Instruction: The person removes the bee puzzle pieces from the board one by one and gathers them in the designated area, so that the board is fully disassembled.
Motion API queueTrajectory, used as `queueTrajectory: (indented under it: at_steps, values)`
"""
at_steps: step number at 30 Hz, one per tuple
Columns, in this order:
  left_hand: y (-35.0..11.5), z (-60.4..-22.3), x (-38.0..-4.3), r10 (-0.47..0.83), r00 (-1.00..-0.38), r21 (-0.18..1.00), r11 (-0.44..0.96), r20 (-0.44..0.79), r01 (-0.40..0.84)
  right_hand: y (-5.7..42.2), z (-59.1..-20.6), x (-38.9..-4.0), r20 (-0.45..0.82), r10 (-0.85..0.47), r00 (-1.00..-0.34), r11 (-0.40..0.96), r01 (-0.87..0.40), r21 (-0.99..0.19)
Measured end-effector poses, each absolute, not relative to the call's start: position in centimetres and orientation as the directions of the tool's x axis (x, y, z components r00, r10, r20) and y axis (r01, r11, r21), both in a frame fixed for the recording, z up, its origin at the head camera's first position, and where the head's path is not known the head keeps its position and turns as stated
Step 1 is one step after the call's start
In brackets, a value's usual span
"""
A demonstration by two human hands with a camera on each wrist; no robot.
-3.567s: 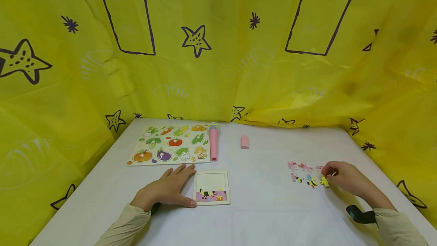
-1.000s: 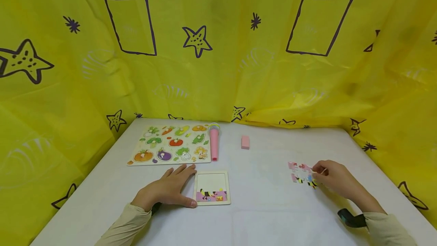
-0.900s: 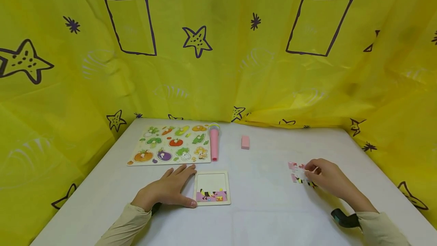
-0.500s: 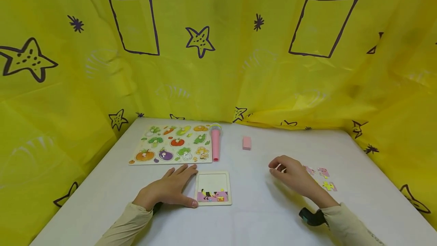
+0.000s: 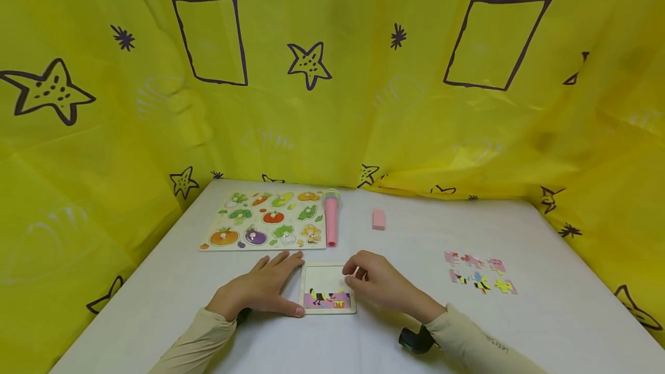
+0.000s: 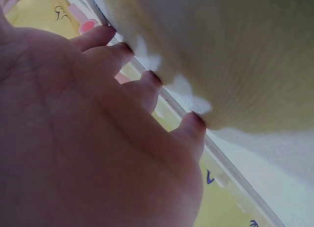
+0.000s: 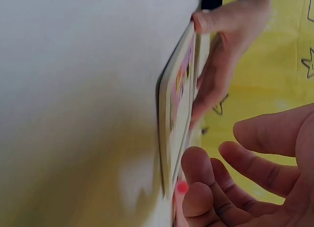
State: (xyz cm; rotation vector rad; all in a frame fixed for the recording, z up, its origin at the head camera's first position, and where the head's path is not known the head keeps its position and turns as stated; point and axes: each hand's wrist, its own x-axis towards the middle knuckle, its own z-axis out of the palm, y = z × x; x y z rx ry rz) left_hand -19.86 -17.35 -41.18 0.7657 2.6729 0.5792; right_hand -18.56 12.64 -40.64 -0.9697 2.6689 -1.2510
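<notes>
A shallow square puzzle frame (image 5: pixel 329 313) lies on the white table, its lower part filled with a pink strip picturing a bee and a honey pot. My left hand (image 5: pixel 262 288) lies spread at the frame's left side, thumb at the lower left corner and forefinger by the upper left. At the frame's right edge hovers my right hand (image 5: pixel 381 283), fingers loosely bent. The right wrist view shows nothing between the thumb and fingers of that right hand (image 7: pixel 245 178). Several loose jigsaw pieces (image 5: pixel 481 283) lie in two rows at the right.
Behind my left hand lies a vegetable peg board (image 5: pixel 228 247), with a pink toy microphone (image 5: pixel 331 224) along its right side. A small pink block (image 5: pixel 378 219) sits farther right. A yellow curtain (image 5: pixel 332 126) with star drawings closes off the table's far side.
My right hand has moved left from above the loose pieces to the puzzle frame, uncovering the two rows. The left hand has stayed beside the frame.
</notes>
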Motion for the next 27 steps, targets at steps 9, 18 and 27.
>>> queueTrajectory:
  at_steps: [9,18,27]
  values:
    - [-17.3,-41.0,-19.8,0.551,-0.815,0.454,0.781,-0.18,0.428,8.3,-40.8,-18.4,0.178,-0.639,-0.748,0.457,-0.555,-0.695]
    - [-17.3,-41.0,-19.7,0.563,-0.809,0.467,0.768,-0.167,0.438,6.2,-40.7,-18.0,0.083,-0.66,-0.747,0.588,-0.583,-0.561]
    - [-17.4,-40.8,-19.5,0.556,-0.814,0.459,0.775,-0.17,0.434,6.0,-40.7,-18.0,0.049,-0.67,-0.741,0.602,-0.581,-0.547]
